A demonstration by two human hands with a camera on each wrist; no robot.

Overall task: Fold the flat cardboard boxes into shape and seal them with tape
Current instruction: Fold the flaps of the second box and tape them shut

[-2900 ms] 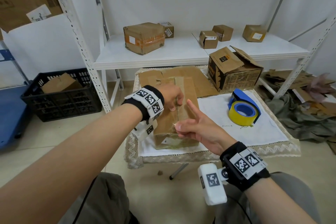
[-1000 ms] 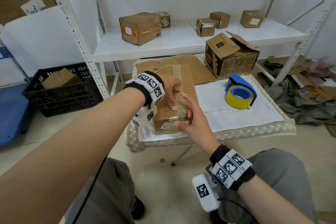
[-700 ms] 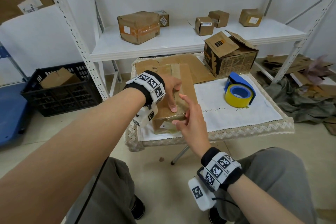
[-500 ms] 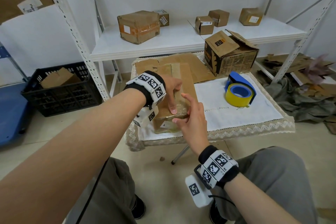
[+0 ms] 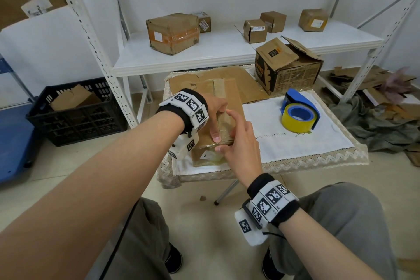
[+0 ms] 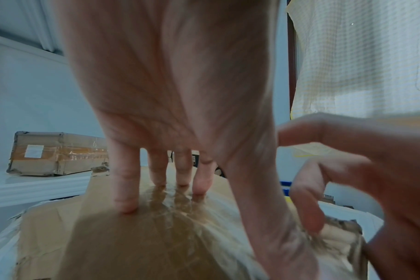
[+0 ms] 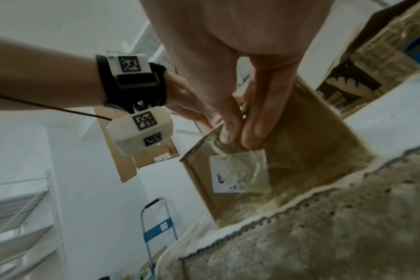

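Since a few seconds ago the right hand (image 5: 242, 145) has come in from beside the box (image 5: 229, 98) and now works at its near top edge, thumb and fingertips (image 7: 248, 132) pressing the clear tape (image 7: 242, 168) down over the corner. That looks like smoothing the seal so it grips the near face, where a white label (image 7: 239, 171) sits under the film. Its fingers are loosely bent and grip nothing.

Just left of it, the left hand (image 5: 214, 111) lies spread on the box top, fingers (image 6: 125, 187) straight and thumb reaching toward the right hand; I'd say it pins the flaps shut and keeps the box from sliding on the white cloth (image 5: 295, 143).

To the right of the right hand, well clear, the yellow tape roll (image 5: 297, 117) rests in its blue dispenser (image 5: 302, 100). Beyond the left hand lies flat cardboard (image 5: 247, 82), probably next to fold. Farther right sits an open printed box (image 5: 288, 66), and beyond everything a white shelf (image 5: 227, 50) with finished parcels (image 5: 172, 33). Nothing blocks either hand.
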